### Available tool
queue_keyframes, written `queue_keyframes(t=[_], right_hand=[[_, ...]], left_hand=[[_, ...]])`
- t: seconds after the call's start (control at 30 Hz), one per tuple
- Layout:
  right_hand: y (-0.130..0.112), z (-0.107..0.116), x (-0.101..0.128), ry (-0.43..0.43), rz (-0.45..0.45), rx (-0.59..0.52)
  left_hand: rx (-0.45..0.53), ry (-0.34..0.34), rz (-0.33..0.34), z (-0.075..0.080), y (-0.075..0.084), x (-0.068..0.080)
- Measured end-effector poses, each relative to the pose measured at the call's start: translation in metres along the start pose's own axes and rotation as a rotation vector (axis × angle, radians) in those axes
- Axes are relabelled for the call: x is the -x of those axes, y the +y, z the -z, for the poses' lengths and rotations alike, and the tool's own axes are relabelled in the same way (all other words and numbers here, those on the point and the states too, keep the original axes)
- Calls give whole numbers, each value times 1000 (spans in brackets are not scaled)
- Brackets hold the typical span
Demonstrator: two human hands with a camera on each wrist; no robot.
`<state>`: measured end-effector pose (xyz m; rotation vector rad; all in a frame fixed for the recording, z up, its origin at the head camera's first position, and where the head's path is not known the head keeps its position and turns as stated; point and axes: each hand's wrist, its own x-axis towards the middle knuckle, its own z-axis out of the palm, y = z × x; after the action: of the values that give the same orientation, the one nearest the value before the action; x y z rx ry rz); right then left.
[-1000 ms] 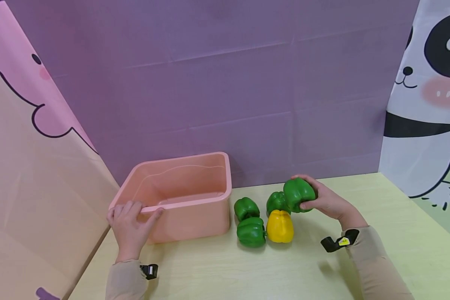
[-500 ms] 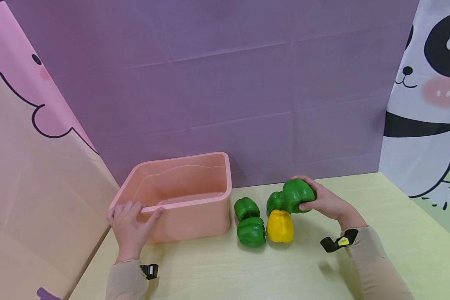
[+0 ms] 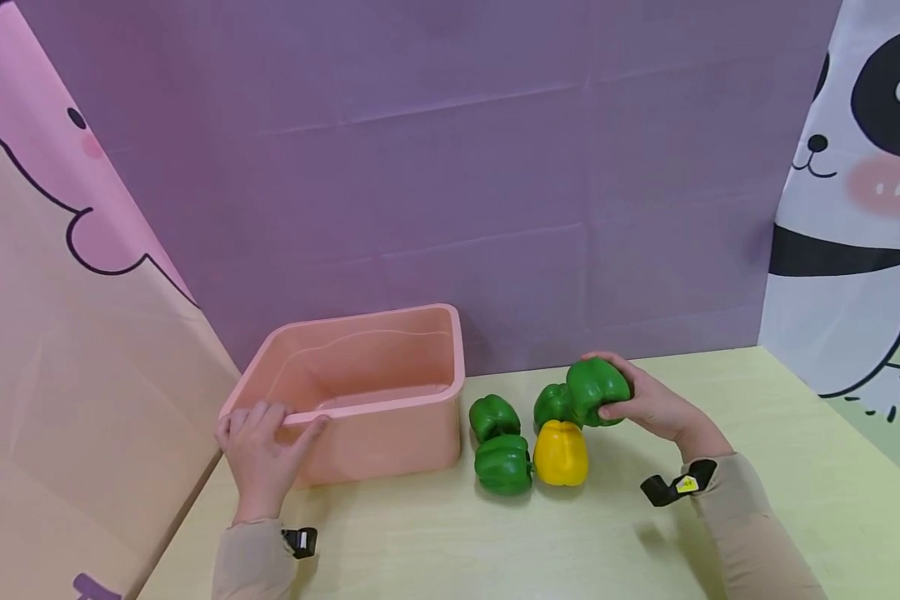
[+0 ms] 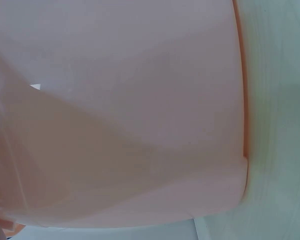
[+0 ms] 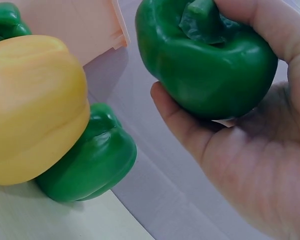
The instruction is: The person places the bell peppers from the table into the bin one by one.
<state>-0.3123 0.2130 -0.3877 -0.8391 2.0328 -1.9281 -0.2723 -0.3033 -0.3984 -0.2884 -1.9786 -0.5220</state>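
Note:
My left hand [image 3: 261,458] grips the near rim of a pink plastic bin [image 3: 390,442] at its left end, fingers over the edge. The left wrist view is filled by the bin's wall [image 4: 140,100]. My right hand [image 3: 656,408] holds a green bell pepper [image 3: 596,390] between thumb and fingers; the right wrist view shows its stem [image 5: 202,15]. Beside the held pepper, partly behind it, is another green bell pepper [image 3: 552,405], and a yellow bell pepper [image 3: 561,454] stands just in front. Two more green bell peppers [image 3: 494,417] lie nearer the bin.
Everything rests on a pale wooden table [image 3: 420,533]. A purple cloth backdrop [image 3: 457,183] rises behind the bin. Printed side panels stand left and right, with a panda [image 3: 855,317] on the right one. Each wrist wears a black camera mount [image 3: 678,483].

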Motion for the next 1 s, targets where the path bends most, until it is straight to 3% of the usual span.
queue_keyframes(t=[0.2,0.5,1.0], right_hand=[[-2,1,-1,19,3,-2],[-12,2,-15,-2,-1,71],[-17,-7,-24,-52,-27,56]], left_hand=[[6,-25,11,-1,1,2],[4,-8,8,1,2,2],[0,-21,23,2,2,2]])
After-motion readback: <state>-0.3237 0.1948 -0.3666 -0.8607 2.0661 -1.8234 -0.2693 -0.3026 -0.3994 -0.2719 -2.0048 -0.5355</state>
